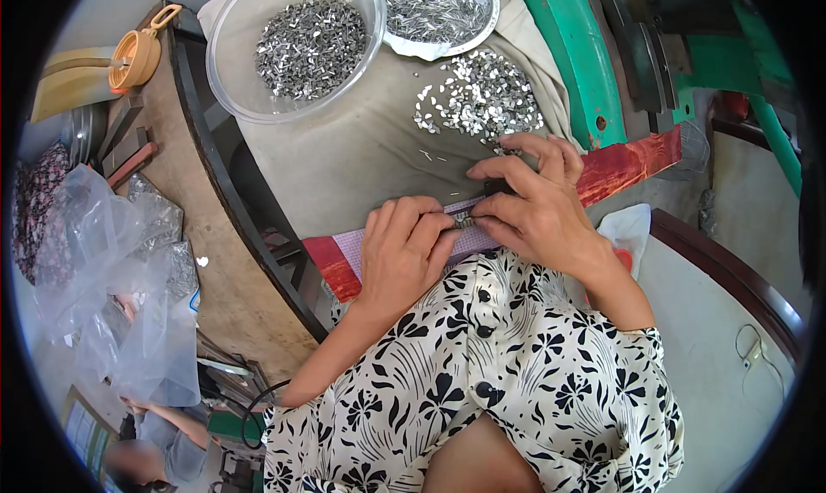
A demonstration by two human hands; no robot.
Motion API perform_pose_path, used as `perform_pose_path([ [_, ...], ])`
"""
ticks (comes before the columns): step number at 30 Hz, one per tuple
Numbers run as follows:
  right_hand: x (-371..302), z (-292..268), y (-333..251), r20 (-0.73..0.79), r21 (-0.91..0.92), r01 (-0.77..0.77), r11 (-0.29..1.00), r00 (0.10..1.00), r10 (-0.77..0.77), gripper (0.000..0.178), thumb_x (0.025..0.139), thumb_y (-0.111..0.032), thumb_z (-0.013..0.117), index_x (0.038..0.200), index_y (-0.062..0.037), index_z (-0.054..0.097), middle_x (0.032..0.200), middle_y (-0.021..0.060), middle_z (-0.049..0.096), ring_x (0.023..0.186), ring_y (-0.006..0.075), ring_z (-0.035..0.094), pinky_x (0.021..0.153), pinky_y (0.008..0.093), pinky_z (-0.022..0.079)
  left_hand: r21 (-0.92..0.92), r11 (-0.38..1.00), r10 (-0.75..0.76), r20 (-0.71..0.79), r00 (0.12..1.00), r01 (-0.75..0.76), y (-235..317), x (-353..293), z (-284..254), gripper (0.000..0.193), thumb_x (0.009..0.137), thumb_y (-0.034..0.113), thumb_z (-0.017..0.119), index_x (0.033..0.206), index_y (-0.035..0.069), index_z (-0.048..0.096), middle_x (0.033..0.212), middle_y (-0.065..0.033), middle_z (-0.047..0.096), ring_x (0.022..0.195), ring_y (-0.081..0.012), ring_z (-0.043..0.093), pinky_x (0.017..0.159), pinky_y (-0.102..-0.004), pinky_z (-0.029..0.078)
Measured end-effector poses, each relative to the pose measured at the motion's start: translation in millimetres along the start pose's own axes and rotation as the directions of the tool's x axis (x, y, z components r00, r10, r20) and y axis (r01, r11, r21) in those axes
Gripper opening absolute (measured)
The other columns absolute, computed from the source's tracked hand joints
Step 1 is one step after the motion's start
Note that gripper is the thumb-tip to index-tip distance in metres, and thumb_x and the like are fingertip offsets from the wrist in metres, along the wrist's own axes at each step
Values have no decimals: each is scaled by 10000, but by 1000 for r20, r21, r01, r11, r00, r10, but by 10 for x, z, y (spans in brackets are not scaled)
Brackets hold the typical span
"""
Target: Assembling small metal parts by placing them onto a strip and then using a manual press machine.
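Observation:
Between my two hands, close to my body, is a short strip of small metal pieces (pixel 465 220). My left hand (pixel 400 245) is closed, with thumb and forefinger pinching the strip's left end. The thumb and a finger of my right hand (pixel 544 207) grip its right end, while the other fingers spread toward a pile of small shiny metal pieces (pixel 486 93). Below the strip lies a purple checked cloth (pixel 351 245) with red patterned ends. My fingertips partly hide the strip.
A clear plastic tub (pixel 225 80) of small metal pieces stands at the far left of the grey-brown cloth (pixel 335 162). Beside it sits a bowl (pixel 482 35) of thin metal pins. Green machinery (pixel 572 50) borders the right. Clear plastic bags (pixel 146 321) hang at left, near another person (pixel 172 441).

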State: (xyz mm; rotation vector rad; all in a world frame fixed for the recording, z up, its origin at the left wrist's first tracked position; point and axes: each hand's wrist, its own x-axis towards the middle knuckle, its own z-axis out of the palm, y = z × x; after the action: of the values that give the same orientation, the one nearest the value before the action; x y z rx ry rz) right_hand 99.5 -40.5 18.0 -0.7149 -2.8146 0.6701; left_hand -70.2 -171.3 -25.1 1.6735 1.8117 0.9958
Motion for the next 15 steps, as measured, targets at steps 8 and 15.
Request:
perform_pose_path([
  [8, -21, 122, -66, -34, -193, 109, 975, 992, -118, 105, 679, -204, 782, 752, -181, 710, 1190, -63, 640, 1298, 236, 451, 1103, 492, 211, -12, 1000, 13, -6, 1000, -13, -3, 15, -3, 262, 725, 91, 799, 944, 77, 656, 999, -44, 623, 873, -258, 580, 747, -380, 419],
  [15, 148, -65, 48, -92, -54, 55, 997, 994, -59, 120, 689, -211, 791, 774, -190, 709, 1153, -72, 668, 1265, 283, 463, 1011, 471, 266, 3, 1000, 14, -29, 999, -14, -14, 17, 19, 253, 719, 84, 811, 918, 77, 656, 975, -47, 633, 847, -255, 583, 735, -373, 412],
])
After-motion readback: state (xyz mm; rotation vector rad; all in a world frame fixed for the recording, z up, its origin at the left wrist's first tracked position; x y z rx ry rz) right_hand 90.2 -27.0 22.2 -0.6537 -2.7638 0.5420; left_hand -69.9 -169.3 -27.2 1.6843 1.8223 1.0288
